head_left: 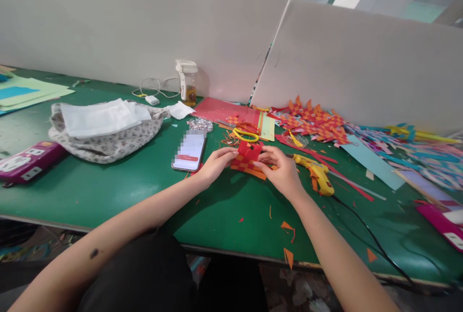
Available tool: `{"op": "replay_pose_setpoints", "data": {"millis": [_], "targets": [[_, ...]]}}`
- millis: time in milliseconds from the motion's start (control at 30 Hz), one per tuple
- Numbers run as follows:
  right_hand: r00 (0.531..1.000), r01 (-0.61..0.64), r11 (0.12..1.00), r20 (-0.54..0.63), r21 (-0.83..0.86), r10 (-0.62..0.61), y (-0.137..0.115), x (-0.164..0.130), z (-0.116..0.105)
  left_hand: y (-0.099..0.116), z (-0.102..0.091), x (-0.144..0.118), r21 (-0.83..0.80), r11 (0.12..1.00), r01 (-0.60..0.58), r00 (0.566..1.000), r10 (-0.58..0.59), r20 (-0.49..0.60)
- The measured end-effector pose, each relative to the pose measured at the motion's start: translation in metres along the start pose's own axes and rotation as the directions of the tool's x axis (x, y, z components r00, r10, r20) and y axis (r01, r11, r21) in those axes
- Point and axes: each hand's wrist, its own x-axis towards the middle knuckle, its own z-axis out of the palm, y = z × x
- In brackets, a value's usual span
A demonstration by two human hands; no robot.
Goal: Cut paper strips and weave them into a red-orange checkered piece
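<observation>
A: Item one — the hands?

B: Left hand [216, 163] and right hand [280, 169], both at mid-tabletop, fingers curled and pinching the same woven mat [249, 158] from either side. Neither hand is spread flat; the fingertips close on the mat's edges.

A: The mat itself?

B: Red and orange paper strips, woven in a check, partly folded up at the top. It rests on the green tabletop [126, 191] between the two hands, roughly midway between the near edge and the back edge.

A: Nearby items?

B: Phone [189, 152] just left of the left hand, lying flat, screen up. Yellow glue gun [315, 173] just right of the right hand, its black cord running to the near right edge. Yellow scissors [246, 133] just behind the mat.

A: Further off?

B: Pile of finished woven pieces [311, 120] toward the back right edge — paper strips [415, 150] spread beyond it. Cloth bag [104, 131] at the left; bottle [188, 83] against the back edge. Orange scraps [288, 242] near the front edge.
</observation>
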Motion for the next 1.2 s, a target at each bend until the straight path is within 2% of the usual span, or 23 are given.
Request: {"op": "replay_pose_setpoints", "data": {"millis": [300,500,1067,1200], "targets": [[0.999,0.039,0.999,-0.006,-0.029,-0.039,0.0026,-0.0012,0.0002,0.0017,0.0032,-0.0016,0.003,1.000,0.028,0.999,-0.028,-0.016],[1.000,0.017,0.999,-0.017,-0.040,-0.018,-0.0004,-0.0008,-0.0002,0.0028,0.0025,-0.0015,-0.033,0.999,-0.003,1.000,0.003,0.022],[1.000,-0.003,1.000,-0.001,-0.024,0.003,0.0011,-0.0008,-0.0013,0.0010,0.0015,0.0000,-0.024,1.000,0.010,1.000,-0.010,0.011],[1.000,-0.007,0.999,0.002,-0.032,0.007,-0.0004,-0.0005,-0.0020,0.0008,0.0006,0.0004,-0.034,0.999,-0.034,0.998,0.036,0.054]]}}
